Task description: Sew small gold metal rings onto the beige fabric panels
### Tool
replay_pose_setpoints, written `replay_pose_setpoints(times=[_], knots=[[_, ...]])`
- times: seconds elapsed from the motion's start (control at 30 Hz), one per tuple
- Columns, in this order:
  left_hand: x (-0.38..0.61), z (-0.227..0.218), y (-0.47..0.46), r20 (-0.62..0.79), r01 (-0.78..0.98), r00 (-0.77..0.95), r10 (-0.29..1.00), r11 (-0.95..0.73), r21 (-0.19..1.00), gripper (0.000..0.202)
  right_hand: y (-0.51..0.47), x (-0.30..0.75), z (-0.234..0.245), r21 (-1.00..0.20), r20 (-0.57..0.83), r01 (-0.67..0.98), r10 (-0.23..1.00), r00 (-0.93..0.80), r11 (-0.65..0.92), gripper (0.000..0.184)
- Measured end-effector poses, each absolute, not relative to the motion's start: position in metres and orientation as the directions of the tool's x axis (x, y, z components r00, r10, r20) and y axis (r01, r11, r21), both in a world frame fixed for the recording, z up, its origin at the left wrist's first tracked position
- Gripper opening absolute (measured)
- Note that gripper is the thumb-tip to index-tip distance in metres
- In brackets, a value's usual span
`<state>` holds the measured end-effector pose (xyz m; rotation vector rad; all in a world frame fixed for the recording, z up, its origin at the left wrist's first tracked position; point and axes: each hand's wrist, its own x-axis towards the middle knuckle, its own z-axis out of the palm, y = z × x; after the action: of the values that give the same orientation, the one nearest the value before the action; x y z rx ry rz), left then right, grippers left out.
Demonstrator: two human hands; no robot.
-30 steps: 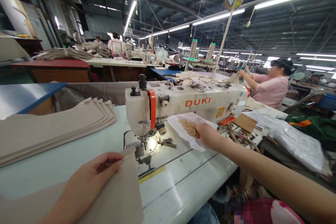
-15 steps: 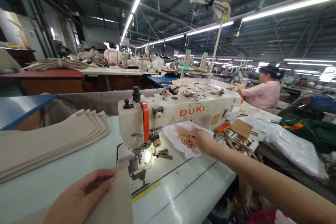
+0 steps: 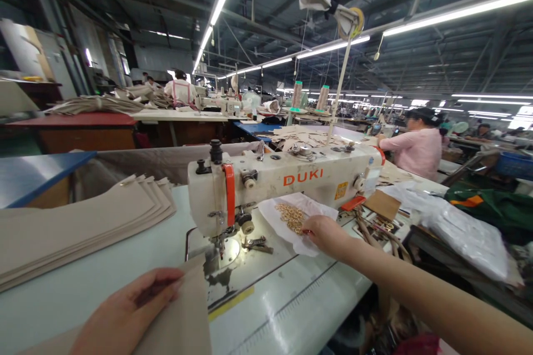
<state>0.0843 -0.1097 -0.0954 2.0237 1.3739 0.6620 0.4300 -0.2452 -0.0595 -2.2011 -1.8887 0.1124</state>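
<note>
My left hand (image 3: 127, 310) pinches the corner of a beige fabric piece (image 3: 183, 321) lying on the pale table (image 3: 104, 266), just in front of the needle of the white DUKI sewing machine (image 3: 287, 177). My right hand (image 3: 327, 233) reaches under the machine's arm to a white sheet (image 3: 283, 208) that carries a heap of small gold rings (image 3: 291, 217). Its fingertips are pressed together at the near edge of the heap; what they pinch is too small to make out.
A stack of beige cut pieces (image 3: 79, 222) lies at the left on the table. Small tools and a brown card (image 3: 383, 203) lie right of the machine, beside white plastic bags (image 3: 462, 233). A person in pink (image 3: 416, 147) works at the neighbouring table behind.
My right hand has drawn back a little from the middle of the ring heap to its near edge. My left hand keeps its pinch on the fabric corner. The camera has tilted slightly.
</note>
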Motion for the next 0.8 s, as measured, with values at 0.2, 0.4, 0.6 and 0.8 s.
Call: replay_pose_setpoints(times=[0.2,0.4,0.6,0.8], knots=[[0.088,-0.088,-0.119,0.029,0.594,0.330,0.944,-0.231,0.770,0.020,-0.251,0.435,-0.063,-0.517,0.242,0.853,0.943,0.228,-0.073,0.018],[0.094,-0.064,-0.137,0.040,0.554,0.393,0.919,-0.271,0.787,0.027,-0.258,0.399,-0.058,-0.820,0.278,0.560,0.938,0.206,0.120,0.030],[0.090,-0.071,-0.148,0.118,0.461,0.419,0.900,-0.322,0.827,0.018,-0.261,0.350,-0.054,-0.963,0.242,0.178,0.944,0.226,0.204,0.017],[0.094,-0.079,-0.159,0.179,0.340,0.489,0.853,-0.376,0.862,0.014,-0.241,0.305,-0.067,-0.966,0.230,0.149,0.964,0.129,0.211,0.010]])
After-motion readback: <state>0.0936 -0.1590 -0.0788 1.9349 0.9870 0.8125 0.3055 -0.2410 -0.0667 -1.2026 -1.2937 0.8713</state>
